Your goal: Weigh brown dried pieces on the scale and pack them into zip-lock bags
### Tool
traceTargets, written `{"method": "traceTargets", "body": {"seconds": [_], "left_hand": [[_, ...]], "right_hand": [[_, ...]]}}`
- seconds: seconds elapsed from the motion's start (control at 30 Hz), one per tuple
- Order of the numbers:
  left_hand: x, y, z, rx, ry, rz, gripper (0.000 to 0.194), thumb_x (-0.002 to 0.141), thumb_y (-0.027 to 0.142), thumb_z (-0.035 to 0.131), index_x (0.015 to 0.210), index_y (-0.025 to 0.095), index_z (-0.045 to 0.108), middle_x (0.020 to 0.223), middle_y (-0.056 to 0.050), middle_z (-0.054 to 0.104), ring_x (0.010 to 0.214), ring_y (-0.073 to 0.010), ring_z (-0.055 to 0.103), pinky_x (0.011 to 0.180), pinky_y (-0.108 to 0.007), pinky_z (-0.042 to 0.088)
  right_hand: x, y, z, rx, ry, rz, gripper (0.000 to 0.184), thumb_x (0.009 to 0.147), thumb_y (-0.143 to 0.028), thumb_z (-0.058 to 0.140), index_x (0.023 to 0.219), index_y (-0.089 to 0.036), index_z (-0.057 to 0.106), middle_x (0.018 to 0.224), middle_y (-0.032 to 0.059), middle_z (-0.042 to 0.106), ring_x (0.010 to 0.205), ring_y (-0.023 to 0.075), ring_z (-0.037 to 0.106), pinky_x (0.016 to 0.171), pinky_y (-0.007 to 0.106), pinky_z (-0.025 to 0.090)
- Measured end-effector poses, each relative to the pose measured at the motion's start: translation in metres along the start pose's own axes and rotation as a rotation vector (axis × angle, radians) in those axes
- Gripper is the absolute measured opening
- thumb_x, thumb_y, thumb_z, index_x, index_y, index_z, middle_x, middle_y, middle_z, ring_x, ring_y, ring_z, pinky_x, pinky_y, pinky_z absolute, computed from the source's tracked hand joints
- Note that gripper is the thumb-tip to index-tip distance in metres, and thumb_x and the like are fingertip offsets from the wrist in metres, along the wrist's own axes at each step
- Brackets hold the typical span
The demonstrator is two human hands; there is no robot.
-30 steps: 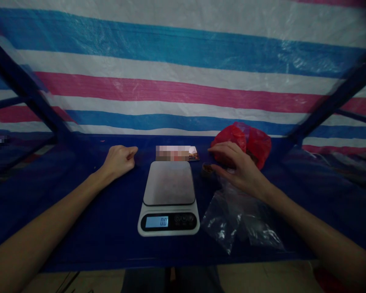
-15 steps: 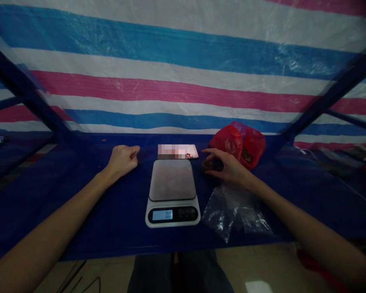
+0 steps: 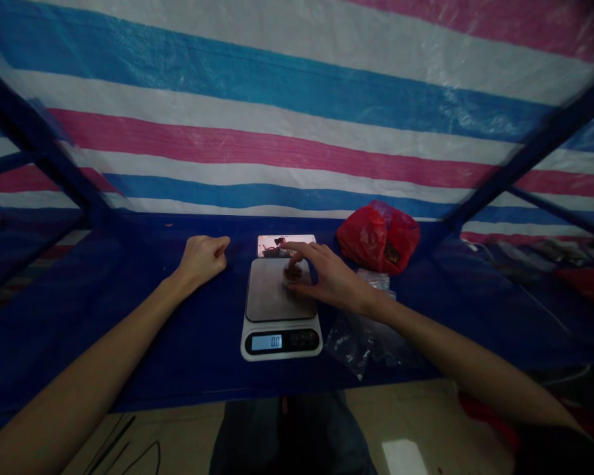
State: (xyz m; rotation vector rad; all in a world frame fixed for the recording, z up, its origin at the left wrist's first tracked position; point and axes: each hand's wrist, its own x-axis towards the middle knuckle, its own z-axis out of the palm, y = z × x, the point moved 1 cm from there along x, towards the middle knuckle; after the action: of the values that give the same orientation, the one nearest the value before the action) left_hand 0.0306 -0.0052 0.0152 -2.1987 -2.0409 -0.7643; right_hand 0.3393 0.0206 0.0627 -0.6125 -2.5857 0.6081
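Note:
My right hand is over the right part of the metal plate of a kitchen scale. Its thumb and fingers curve around a small round container of brown bits. Whether that container touches the plate cannot be made out. The lit display reads 0.0. To the left of the scale, my left hand rests on the blue table as a loose fist, with nothing visible in it. A phone with a lit screen lies just behind the scale, partly covered by my right fingers.
At the back right stands an open red plastic bag with brown bits inside. Clear plastic bags lie right of the scale, partly under my right forearm. A striped sheet hangs behind the table, with blue frame bars at both sides.
My right hand has moved left from beside the red bag to above the scale, bringing the small container along. My left hand stays put. The display still reads 0.0.

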Motion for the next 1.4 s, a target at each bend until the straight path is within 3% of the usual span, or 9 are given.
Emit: {"method": "traceTargets", "body": {"seconds": [0.13,0.3,0.4,0.53,0.8,1.03,1.13,1.23,1.4], "left_hand": [[0.0,0.001,-0.002,0.014,-0.019,-0.011,0.02,0.06,0.013,0.049,0.054,0.022,0.032,0.048,0.003,0.032,0.048,-0.0139,0.033,0.058,-0.031,0.022],[0.0,-0.001,-0.003,-0.015,0.024,-0.004,0.019,0.06,0.016,0.049,0.054,0.022,0.032,0.048,0.003,0.032,0.048,-0.0143,0.033,0.059,-0.031,0.024],[0.001,0.0,-0.003,-0.033,0.04,-0.023,0.019,0.06,0.016,0.049,0.053,0.022,0.032,0.048,0.003,0.031,0.048,-0.0144,0.033,0.059,-0.031,0.024],[0.002,0.004,-0.002,-0.045,0.036,-0.033,0.02,0.059,0.015,0.049,0.052,0.022,0.031,0.048,0.003,0.03,0.048,-0.0143,0.032,0.059,-0.032,0.024],[0.002,0.005,-0.003,-0.046,0.065,-0.015,0.022,0.06,0.014,0.048,0.053,0.023,0.029,0.049,0.004,0.027,0.048,-0.0135,0.032,0.059,-0.032,0.024],[0.018,0.038,-0.043,-0.246,0.195,0.041,0.021,0.072,0.011,0.048,0.058,0.022,0.037,0.057,0.001,0.047,0.059,-0.014,0.048,0.064,-0.03,0.037],[0.039,0.084,-0.074,-0.428,0.032,0.273,0.003,0.087,0.019,0.055,0.089,0.02,0.057,0.1,-0.006,0.07,0.089,-0.0168,0.062,0.08,-0.03,0.049],[0.065,0.12,-0.092,-0.483,-0.257,0.455,0.04,0.091,0.036,0.066,0.128,0.022,0.058,0.133,-0.01,0.066,0.115,-0.0221,0.064,0.092,-0.033,0.052],[0.098,0.135,-0.088,-0.562,-0.344,0.531,0.041,0.09,0.04,0.07,0.126,0.02,0.064,0.125,-0.009,0.072,0.111,-0.0232,0.069,0.094,-0.036,0.054]], "right_hand": [[-0.023,0.011,-0.022,-0.049,0.037,0.061,0.074,0.089,-0.027,0.079,0.153,-0.028,0.043,0.13,0.0089,0.07,0.123,0.0298,0.063,0.108,0.052,0.049],[-0.091,0.043,-0.071,-0.088,0.099,0.228,0.014,0.096,-0.027,0.065,0.107,-0.023,0.073,0.105,0.0086,0.076,0.098,0.0263,0.072,0.09,0.043,0.059],[-0.122,0.055,-0.078,-0.126,0.082,0.282,0.012,0.095,-0.029,0.066,0.099,-0.023,0.076,0.097,0.0084,0.076,0.09,0.0264,0.073,0.082,0.042,0.061],[-0.131,0.058,-0.062,-0.299,0.068,0.22,0.029,0.097,-0.027,0.064,0.125,-0.026,0.073,0.12,0.0115,0.071,0.109,0.0304,0.067,0.094,0.048,0.057],[-0.113,0.061,-0.041,-0.584,0.136,0.116,0.02,0.102,-0.025,0.057,0.096,-0.023,0.076,0.097,0.011,0.066,0.091,0.0273,0.056,0.079,0.041,0.048],[-0.09,0.034,-0.093,-0.481,0.208,0.074,0.019,0.099,-0.021,0.055,0.093,-0.023,0.072,0.096,0.0105,0.069,0.093,0.0298,0.059,0.081,0.046,0.048],[-0.057,0.013,-0.116,-0.455,0.213,0.014,0.018,0.1,-0.026,0.055,0.094,-0.025,0.072,0.096,0.0092,0.07,0.097,0.0307,0.061,0.088,0.048,0.048],[-0.014,-0.006,-0.126,-0.442,0.215,-0.047,0.016,0.099,-0.029,0.058,0.096,-0.024,0.073,0.094,0.0073,0.071,0.098,0.03,0.062,0.092,0.048,0.049],[0.04,-0.021,-0.116,-0.351,0.249,-0.14,0.012,0.098,-0.026,0.062,0.099,-0.021,0.072,0.095,0.0052,0.071,0.097,0.0257,0.066,0.092,0.042,0.05]]}}
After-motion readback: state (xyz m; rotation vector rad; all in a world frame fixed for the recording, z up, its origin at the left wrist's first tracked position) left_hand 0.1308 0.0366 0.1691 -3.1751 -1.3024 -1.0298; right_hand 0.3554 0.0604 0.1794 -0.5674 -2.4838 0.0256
